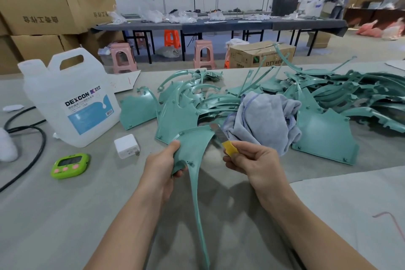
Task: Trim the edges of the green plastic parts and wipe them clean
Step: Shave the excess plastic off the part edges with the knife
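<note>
- The left hand [163, 166] gripped one green part [195, 142]; the right hand [252, 162] pinched the knife [221, 139] at its edge.
- Beyond the right hand lay the pile [341, 92] and the cloth [263, 118]; most parts seemed untrimmed.

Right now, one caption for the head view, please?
Left hand holds a green part; right hand holds a knife at its edge.

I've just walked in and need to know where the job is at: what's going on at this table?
A person is trimming green plastic pieces at the table. The left hand grips one green part by its wide end. The right hand holds a yellow-handled knife, with its blade at the part's upper corner. A grey cloth lies untouched against the pile of parts behind. A white jug stands to the left.
</note>
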The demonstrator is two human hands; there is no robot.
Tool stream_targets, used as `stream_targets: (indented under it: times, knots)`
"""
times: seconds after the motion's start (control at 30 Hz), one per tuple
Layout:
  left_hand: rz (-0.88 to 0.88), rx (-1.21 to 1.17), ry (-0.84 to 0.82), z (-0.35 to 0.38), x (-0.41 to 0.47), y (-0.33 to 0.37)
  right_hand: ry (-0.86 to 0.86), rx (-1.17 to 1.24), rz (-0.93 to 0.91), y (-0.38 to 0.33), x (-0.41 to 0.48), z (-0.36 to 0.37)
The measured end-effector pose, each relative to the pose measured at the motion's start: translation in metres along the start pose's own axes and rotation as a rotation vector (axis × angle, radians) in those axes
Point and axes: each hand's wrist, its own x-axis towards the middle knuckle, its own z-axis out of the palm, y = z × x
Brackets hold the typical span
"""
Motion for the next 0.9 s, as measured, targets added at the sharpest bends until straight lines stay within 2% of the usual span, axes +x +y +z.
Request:
stream_targets:
  times: [0.5,0.7,0.9]
  knots:
    - [-0.074,-0.157,0.082,-0.008,0.008,0.009,-0.278,-0.251,-0.110,-0.012,-0.020,0.000]
    - [-0.078,-0.186,0.100,-0.010,0.009,0.012,-0.390,-0.310,-0.103,-0.016,-0.018,-0.005]
    - [-0.086,-0.181,0.117,-0.013,0.009,0.014,-0.550,-0.470,-0.084,-0.025,-0.018,-0.015]
